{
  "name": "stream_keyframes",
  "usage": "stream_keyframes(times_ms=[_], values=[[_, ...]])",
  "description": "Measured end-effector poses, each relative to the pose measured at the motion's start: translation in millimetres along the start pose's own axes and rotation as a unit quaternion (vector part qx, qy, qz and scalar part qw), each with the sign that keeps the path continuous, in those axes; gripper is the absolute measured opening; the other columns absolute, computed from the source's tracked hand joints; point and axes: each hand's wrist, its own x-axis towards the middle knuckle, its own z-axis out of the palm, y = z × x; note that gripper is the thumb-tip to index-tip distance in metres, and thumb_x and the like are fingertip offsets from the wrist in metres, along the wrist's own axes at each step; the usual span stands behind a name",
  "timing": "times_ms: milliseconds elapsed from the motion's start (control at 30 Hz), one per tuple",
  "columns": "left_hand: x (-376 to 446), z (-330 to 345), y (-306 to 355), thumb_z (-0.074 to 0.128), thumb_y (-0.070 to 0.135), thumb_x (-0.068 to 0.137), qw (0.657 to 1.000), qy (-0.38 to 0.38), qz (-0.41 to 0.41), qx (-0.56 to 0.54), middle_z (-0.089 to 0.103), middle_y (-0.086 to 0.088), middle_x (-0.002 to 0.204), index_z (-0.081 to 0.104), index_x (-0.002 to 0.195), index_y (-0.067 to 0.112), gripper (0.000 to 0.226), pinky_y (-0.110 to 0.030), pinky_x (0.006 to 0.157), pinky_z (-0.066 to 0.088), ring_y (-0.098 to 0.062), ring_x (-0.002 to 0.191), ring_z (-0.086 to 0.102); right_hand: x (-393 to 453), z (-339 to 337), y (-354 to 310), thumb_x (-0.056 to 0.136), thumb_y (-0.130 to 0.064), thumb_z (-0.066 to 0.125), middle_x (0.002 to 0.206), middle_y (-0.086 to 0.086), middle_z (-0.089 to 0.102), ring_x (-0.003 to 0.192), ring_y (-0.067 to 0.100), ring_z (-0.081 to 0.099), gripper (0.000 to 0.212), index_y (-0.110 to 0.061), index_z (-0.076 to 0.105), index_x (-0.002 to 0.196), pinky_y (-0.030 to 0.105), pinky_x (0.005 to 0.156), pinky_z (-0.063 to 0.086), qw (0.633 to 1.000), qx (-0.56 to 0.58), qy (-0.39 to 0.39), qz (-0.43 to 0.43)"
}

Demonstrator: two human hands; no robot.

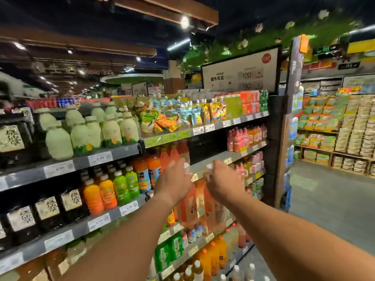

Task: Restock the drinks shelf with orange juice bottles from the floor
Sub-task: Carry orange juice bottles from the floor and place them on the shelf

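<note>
With your left hand (172,179) and right hand (222,181) each gripping an orange juice bottle (189,201) by its neck, slide both upright onto the shelf (213,165).

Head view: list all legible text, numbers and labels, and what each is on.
"100" and "180": white sign board atop the shelf unit.
"市收益": same board, left part; a character before it is unclear.
"6.99": price tag on the shelf edge under the pale green bottles; the neighbouring tag seems to match.
Brush characters on the dark bottles' cream labels: too blurred.
Other price tags, hanging aisle signs, drink labels: unreadable.
</note>
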Motion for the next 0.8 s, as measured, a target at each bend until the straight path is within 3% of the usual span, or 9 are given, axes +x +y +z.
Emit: stream_keyframes(times_ms=[233, 433, 633, 800], values=[[118.4, 80.3, -0.6, 0.056, 0.038, 0.094, 0.995, 0.067, -0.074, -0.002, 0.045, -0.002, 0.143, 0.037, 0.144, 0.022, 0.056, -0.038, 0.094, 0.041, -0.03, 0.126, 0.047, 135.4, 62.1, 52.6, 0.09, -0.029, 0.056, 0.094, 0.003, 0.056, 0.085, 0.03, 0.062, 0.018, -0.023, 0.039, 0.093, 0.044, 0.073, 0.053, 0.996, 0.064, -0.008, -0.061], [209.8, 143.2, -3.5, 0.064, 0.031, 0.089, 0.982, 0.119, -0.146, -0.028, 0.059, -0.005, 0.123, 0.052, 0.123, 0.021, 0.037, -0.035, 0.082, 0.042, -0.031, 0.111, 0.055, 237.3, 95.8, 88.4, 0.09, -0.035, 0.059, 0.091, 0.001, 0.052, 0.081, 0.028, 0.059, 0.022, -0.024, 0.04, 0.091, 0.044, 0.071, 0.051, 0.988, 0.12, -0.028, -0.088], [278.8, 190.1, 2.3, 0.067, 0.029, 0.088, 0.973, 0.173, -0.156, 0.012, 0.062, -0.004, 0.11, 0.054, 0.112, 0.02, 0.029, -0.036, 0.079, 0.043, -0.031, 0.102, 0.057, 318.2, 143.2, 117.4, 0.09, -0.034, 0.057, 0.093, -0.002, 0.052, 0.078, 0.028, 0.056, 0.02, -0.027, 0.039, 0.095, 0.037, 0.065, 0.043, 0.967, 0.193, -0.05, -0.16], [317.1, 228.5, 5.5, 0.066, 0.023, 0.086, 0.958, 0.208, -0.194, 0.026, 0.061, -0.001, 0.108, 0.052, 0.109, 0.022, 0.026, -0.037, 0.078, 0.047, -0.029, 0.098, 0.058, 372.2, 185.4, 137.1, 0.085, -0.03, 0.051, 0.079, -0.008, 0.054, 0.069, 0.017, 0.056, 0.013, -0.029, 0.039, 0.086, 0.034, 0.057, 0.046, 0.951, 0.231, -0.113, -0.169]])
